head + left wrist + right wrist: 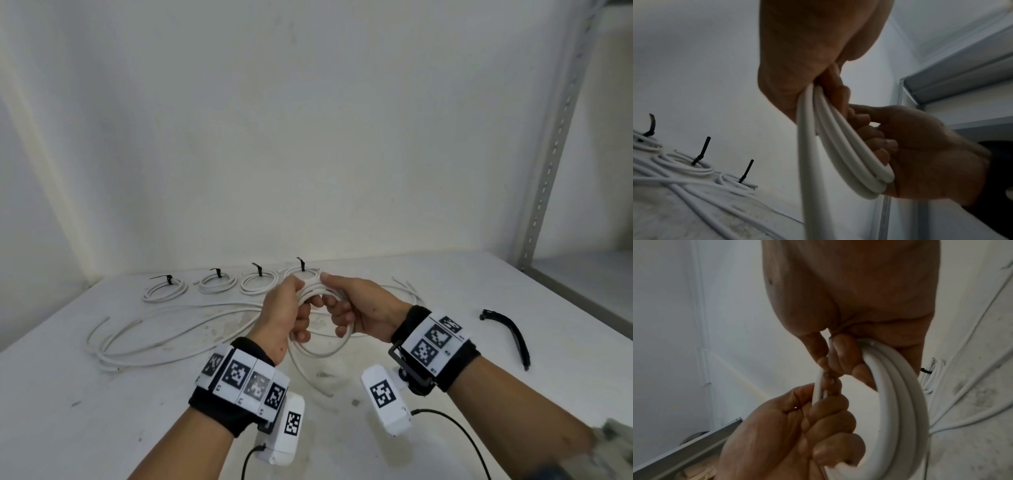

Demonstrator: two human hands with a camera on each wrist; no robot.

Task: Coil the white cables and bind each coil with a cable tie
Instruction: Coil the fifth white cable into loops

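Note:
Both hands hold a coil of white cable [337, 346] above the middle of the table. My left hand [291, 308] grips the coil's left side, fingers curled round its strands [840, 146]. My right hand [349, 308] grips the right side, fingers wrapped round the loops [900, 394]. The cable's free tail [308, 377] hangs down to the table. Several finished coils, each bound with a black tie, lie in a row at the back [164, 291] [217, 282] [258, 282]. Loose white cables [154, 329] sprawl at the left. Black cable ties [510, 332] lie at the right.
The white table [102, 411] meets a white wall at the back. A grey metal shelf upright [548, 164] stands at the right. More loose cable ends [404, 286] lie behind my right hand. Black leads [462, 431] trail from the wrist cameras.

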